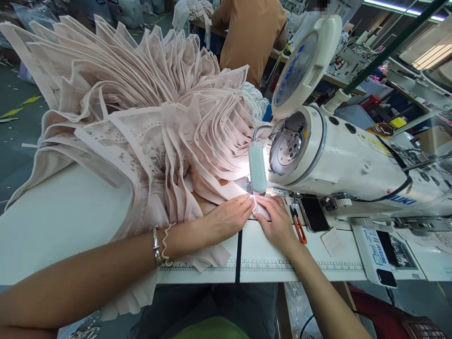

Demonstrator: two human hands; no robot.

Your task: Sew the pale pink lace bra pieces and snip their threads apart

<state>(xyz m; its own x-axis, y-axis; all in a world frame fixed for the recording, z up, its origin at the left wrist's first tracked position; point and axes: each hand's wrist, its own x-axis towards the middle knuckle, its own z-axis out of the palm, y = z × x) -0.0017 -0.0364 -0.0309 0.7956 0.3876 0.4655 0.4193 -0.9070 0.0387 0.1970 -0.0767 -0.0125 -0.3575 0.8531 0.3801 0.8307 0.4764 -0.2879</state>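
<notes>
Fabric (226,190) beneath both hands hides the needle.

A silver bangle (156,245) and a wavy cord bracelet (165,243) were worn beside it on the left wrist; a ring (238,201) was worn further along, on that hand's finger.

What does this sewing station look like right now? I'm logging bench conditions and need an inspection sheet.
Surface: white table with printed ruler strip along the front edge.
Job's things: pink fabric piece under the sewing machine; lamp lit.
Clutter: stack of pink fabric pieces, orange snips, black phone.
Grippers: left hand and right hand flat on the fabric.
Cables: black cable across the machine.
Surroundings: another person at a bench behind.
</notes>
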